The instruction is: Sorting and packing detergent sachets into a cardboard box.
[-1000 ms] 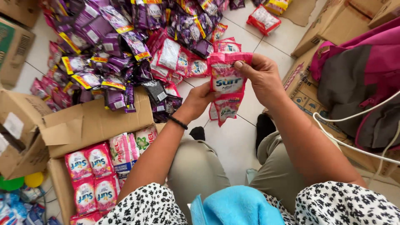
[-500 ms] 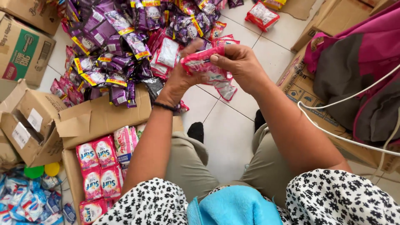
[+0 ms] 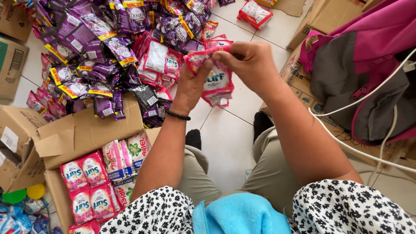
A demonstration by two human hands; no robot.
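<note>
As hands [image 3: 221, 69] pinch: one pink sachet strip [image 3: 216, 80]

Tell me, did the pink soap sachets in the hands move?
Yes. The strip of pink plastic sachets came nearer the heap of purple sachets, pinched at its top by the left hand and right hand.

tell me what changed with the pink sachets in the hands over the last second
The left hand and right hand drew close together at the top of the pink sachets, which hung spread out a second ago and now dangle bunched. The purple sachet pile and open box stayed put.
</note>
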